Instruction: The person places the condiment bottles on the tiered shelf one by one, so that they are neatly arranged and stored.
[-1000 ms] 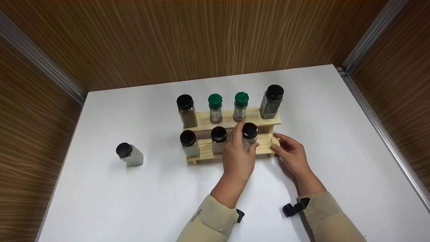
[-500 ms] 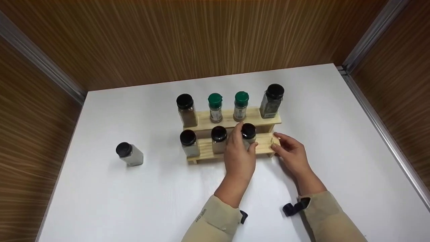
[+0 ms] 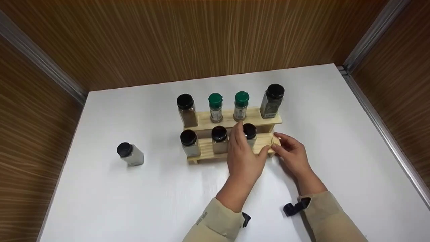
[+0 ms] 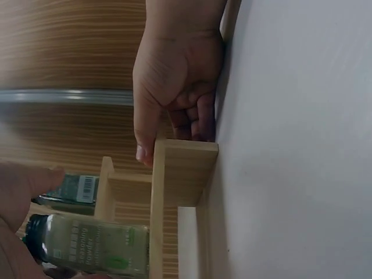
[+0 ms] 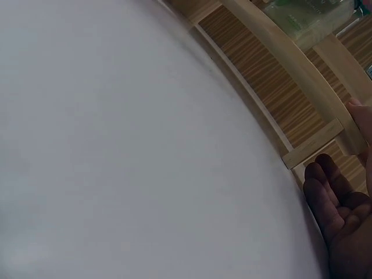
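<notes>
Right, left hand (image 3: 243,158) sits in front of the lower step of the rack (image 3: 265,143), fingers loosely spread around the third jar (image 3: 250,131) on that step, thumb out to the right along the step's front edge. In the head view the fingers look slack and not clamped; whether they touch the jar, cannot tell. Left wrist view shows the same jar (image 4: 93,245) lying across the frame beside the rack's end board (image 4: 183,168), with only a bit of the left hand at the edge.

Right hand (image 3: 291,154) is at the rack's right end, fingers curled, thumb on the end board and fingertips tucked behind it, so it holds the rack end. Left wrist view confirms: right hand (image 4: 174,75) with thumb on the board's outer face, fingers bent against it.

Lower step also carries two more black-lid jars: one at the left (image 3: 189,143), one in the middle (image 3: 219,138). Upper step: black-lid jar (image 3: 186,109), two green-lid jars (image 3: 215,107) and (image 3: 241,105), dark jar (image 3: 271,100) at the far right. A lone jar (image 3: 130,154) stands on the white table (image 3: 134,201), well apart to the left of the rack. Beige sleeves on both arms.
</notes>
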`<action>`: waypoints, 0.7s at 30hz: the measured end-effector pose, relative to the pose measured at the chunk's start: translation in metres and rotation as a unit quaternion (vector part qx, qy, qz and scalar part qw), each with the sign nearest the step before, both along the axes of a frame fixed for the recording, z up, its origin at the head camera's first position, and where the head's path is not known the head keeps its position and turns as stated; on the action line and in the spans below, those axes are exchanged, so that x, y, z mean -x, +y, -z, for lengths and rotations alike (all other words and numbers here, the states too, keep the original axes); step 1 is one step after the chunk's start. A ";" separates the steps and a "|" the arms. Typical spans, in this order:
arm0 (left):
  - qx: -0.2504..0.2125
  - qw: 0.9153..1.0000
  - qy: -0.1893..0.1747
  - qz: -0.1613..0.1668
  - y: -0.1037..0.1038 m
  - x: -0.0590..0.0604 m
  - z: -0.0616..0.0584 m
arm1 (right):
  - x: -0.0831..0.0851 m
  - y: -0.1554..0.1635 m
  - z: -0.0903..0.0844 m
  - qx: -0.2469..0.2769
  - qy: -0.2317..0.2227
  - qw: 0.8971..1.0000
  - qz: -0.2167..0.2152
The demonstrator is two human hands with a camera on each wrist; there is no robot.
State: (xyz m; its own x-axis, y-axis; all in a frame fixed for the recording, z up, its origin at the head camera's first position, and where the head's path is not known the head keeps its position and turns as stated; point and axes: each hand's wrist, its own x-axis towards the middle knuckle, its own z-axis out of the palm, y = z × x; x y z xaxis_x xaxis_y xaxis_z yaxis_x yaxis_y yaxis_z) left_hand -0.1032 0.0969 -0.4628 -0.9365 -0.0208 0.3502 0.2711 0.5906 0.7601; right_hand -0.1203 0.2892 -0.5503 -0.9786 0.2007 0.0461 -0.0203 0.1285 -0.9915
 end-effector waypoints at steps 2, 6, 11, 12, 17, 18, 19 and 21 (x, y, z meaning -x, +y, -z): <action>0.001 1.000 0.009 0.007 -0.001 -0.005 -0.007 | 0.000 0.000 0.000 -0.001 0.004 1.000 -0.001; -0.012 0.999 0.047 0.015 -0.009 -0.015 -0.026 | 0.000 0.000 0.000 0.004 0.008 1.000 -0.002; -0.066 0.989 0.126 0.032 -0.028 -0.023 -0.049 | 0.000 -0.001 0.000 0.002 0.003 1.000 0.006; -0.075 0.987 0.135 0.034 -0.033 -0.023 -0.052 | 0.000 -0.001 0.000 0.001 0.003 1.000 0.007; -0.138 0.980 0.139 0.035 -0.071 -0.023 -0.064 | 0.000 -0.003 0.001 0.002 -0.004 1.000 -0.005; -0.151 0.978 0.138 0.030 -0.079 -0.023 -0.066 | 0.000 -0.002 0.001 0.003 -0.006 1.000 -0.005; -0.166 0.976 0.139 0.023 -0.087 -0.022 -0.066 | 0.000 -0.002 0.001 0.003 -0.007 1.000 -0.005; -0.190 0.972 0.139 0.006 -0.102 -0.020 -0.068 | 0.000 0.000 0.000 0.002 -0.005 1.000 0.000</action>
